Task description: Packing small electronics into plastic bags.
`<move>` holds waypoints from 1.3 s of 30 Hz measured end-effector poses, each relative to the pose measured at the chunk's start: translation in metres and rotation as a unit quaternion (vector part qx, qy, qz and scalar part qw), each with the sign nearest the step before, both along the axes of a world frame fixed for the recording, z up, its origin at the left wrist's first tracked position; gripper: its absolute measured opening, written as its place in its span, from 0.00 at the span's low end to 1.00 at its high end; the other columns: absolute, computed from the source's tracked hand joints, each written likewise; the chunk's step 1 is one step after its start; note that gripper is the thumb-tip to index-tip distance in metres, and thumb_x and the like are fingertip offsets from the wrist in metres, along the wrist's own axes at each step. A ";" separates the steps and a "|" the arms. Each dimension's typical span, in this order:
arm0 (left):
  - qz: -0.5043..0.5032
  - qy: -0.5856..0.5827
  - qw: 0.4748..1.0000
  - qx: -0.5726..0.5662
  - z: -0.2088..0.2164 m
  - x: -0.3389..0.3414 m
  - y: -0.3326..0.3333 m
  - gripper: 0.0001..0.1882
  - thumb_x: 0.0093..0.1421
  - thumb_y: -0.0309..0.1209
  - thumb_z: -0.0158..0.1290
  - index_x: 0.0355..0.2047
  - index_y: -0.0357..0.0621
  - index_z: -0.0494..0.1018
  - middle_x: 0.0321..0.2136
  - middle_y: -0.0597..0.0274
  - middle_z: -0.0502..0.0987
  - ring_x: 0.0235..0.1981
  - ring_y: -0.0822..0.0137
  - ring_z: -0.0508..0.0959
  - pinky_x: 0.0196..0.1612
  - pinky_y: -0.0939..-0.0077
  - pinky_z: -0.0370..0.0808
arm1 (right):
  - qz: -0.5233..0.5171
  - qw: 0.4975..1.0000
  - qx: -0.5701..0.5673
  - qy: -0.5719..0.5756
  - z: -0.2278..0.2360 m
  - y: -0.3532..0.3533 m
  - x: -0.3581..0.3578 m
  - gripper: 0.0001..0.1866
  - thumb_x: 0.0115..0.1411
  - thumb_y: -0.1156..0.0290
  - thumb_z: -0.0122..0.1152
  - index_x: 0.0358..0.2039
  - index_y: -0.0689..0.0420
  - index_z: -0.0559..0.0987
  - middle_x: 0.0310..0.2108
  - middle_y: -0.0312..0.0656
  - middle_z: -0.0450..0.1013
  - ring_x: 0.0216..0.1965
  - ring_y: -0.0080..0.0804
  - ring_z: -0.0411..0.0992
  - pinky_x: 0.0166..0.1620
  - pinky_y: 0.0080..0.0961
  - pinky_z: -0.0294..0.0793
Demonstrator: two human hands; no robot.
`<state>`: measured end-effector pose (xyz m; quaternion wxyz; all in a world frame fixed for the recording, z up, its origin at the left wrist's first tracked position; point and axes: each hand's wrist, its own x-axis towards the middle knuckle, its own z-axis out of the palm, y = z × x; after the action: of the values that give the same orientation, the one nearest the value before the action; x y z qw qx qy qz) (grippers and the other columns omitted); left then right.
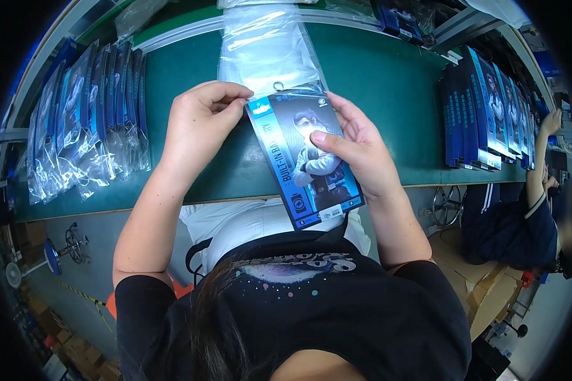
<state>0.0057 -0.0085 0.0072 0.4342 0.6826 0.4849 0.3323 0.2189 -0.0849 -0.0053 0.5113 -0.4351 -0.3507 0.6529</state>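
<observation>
A flat dark-blue printed box (279, 149) is held in front of me, tilted, its picture side up. My right hand (361, 143) grips its right edge, thumb across the front and fingers behind. Clear plastic bags (264, 47) lie in a stack on the bench just beyond, and the box's far end meets the mouth of the top one; how far it reaches inside I cannot tell. My left hand (211, 117) pinches the bag's edge at the box's upper left corner, thumb and forefinger closed.
Several bagged boxes (86, 95) stand in a row at the left of the green bench (194, 181). More blue boxes (483, 108) stand stacked at the right. Beyond them a co-worker (515, 216) sits with one arm raised. A cardboard box (489, 286) is below on the right.
</observation>
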 end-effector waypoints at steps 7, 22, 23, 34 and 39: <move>-0.023 0.178 0.929 0.323 0.001 0.006 -0.013 0.14 0.52 0.16 0.53 0.40 0.41 0.77 0.24 0.58 0.75 0.26 0.68 0.76 0.31 0.78 0.73 | -0.086 0.988 0.086 -0.092 0.004 -0.009 -0.022 0.31 0.55 0.80 0.57 0.58 0.70 0.57 0.50 0.50 0.67 0.50 0.29 0.68 0.53 0.24 0.67; 0.049 -0.378 0.884 -0.271 0.003 0.022 -0.032 0.19 0.59 0.34 0.55 0.46 0.34 0.69 0.37 0.58 0.76 0.35 0.70 0.78 0.39 0.77 0.75 | -0.008 0.999 -0.014 0.029 0.013 -0.006 -0.019 0.07 0.53 0.75 0.66 0.29 0.64 0.78 0.28 0.38 0.76 0.29 0.18 0.72 0.33 0.15 0.72; 0.041 -0.388 0.871 -0.298 0.004 0.026 -0.035 0.18 0.59 0.34 0.55 0.45 0.34 0.69 0.37 0.58 0.76 0.35 0.70 0.78 0.40 0.76 0.75 | 0.009 0.999 -0.031 0.000 0.013 -0.006 -0.020 0.08 0.53 0.74 0.66 0.30 0.65 0.79 0.28 0.37 0.76 0.29 0.17 0.72 0.34 0.15 0.72; -0.102 -0.424 0.822 -0.366 0.022 0.041 -0.054 0.19 0.63 0.34 0.49 0.47 0.29 0.68 0.42 0.51 0.76 0.41 0.63 0.78 0.47 0.66 0.76 | -0.141 0.821 0.396 -0.386 0.032 0.009 0.002 0.47 0.45 0.75 0.72 0.63 0.64 0.55 0.44 0.50 0.73 0.40 0.29 0.74 0.45 0.23 0.73; -0.268 -0.267 0.886 -0.268 0.016 0.030 -0.044 0.27 0.65 0.43 0.44 0.54 0.31 0.64 0.46 0.44 0.74 0.49 0.56 0.75 0.50 0.64 0.73 | -0.244 0.806 0.503 -0.195 0.059 -0.017 0.010 0.12 0.62 0.81 0.44 0.45 0.66 0.73 0.34 0.47 0.75 0.32 0.28 0.74 0.38 0.19 0.73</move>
<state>0.0361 -0.0523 0.0234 0.7863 0.5297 0.2193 0.2303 0.2291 -0.1021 0.0537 0.7219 -0.3058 -0.6048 0.1402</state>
